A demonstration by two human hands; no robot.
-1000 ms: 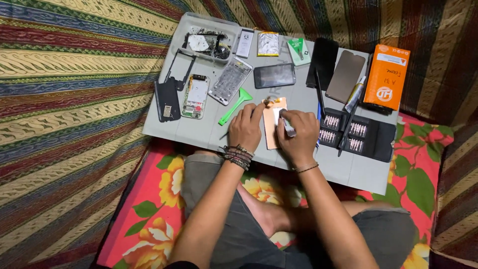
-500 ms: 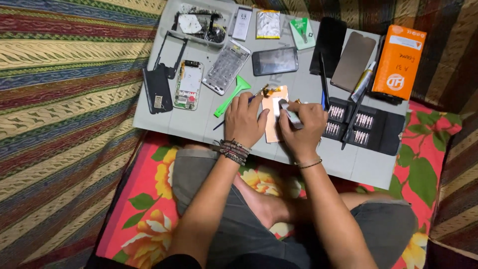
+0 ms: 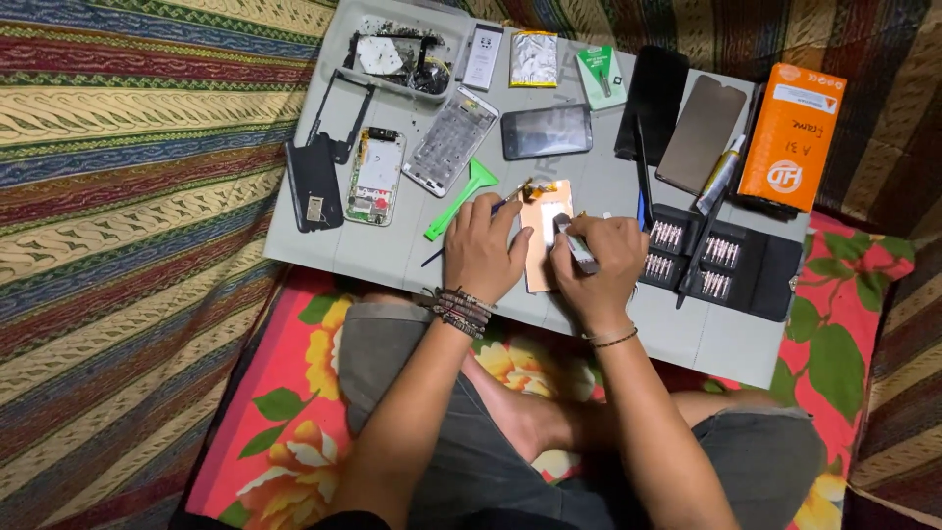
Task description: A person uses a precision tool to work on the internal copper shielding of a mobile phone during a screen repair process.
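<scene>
My left hand (image 3: 484, 250) presses down on the left edge of a copper-coloured phone part (image 3: 542, 240) lying on the grey work board (image 3: 392, 260). My right hand (image 3: 597, 263) grips a small dark screwdriver (image 3: 574, 242), its tip over the same part. A thin dark tool (image 3: 461, 236) pokes out from under my left hand. A green plastic pry tool (image 3: 457, 196) lies just left of my left hand.
On the board: a black bit case (image 3: 721, 263) at right, an orange box (image 3: 793, 137), a glue tube (image 3: 719, 175), dark phone screens (image 3: 547, 132), an opened phone (image 3: 375, 177), a metal frame (image 3: 449, 142), a tray of parts (image 3: 397, 54). Striped fabric lies to the left.
The view has drifted, so the board sits lower and closer. My hands stay on the copper part; the right hand has shifted the screwdriver slightly.
</scene>
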